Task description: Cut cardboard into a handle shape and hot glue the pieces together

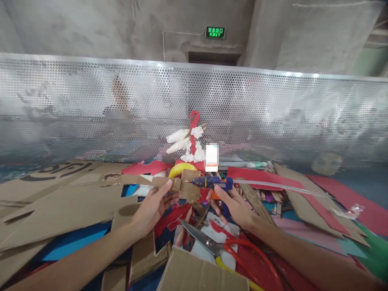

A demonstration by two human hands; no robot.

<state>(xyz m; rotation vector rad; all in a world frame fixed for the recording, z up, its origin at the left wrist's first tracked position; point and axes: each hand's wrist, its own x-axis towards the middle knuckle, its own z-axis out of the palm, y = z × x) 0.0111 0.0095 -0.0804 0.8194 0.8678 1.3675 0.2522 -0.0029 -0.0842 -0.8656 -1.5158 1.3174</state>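
Note:
My right hand (233,204) is closed around a blue glue gun (216,184), with its paint-spattered nozzle pointing left and a clear glue stick (273,186) sticking out to the right. The nozzle tip touches a small brown cardboard piece (188,185). My left hand (153,206) holds that cardboard piece between thumb and fingers, at the end of a long cardboard strip (136,180).
Large cardboard sheets (60,210) cover the left of the table. Red, blue and pink paper scraps lie in a heap. Scissors with red and yellow handles (218,246) lie near me. A red-and-white paper craft (190,139) stands against the perforated metal screen (273,113).

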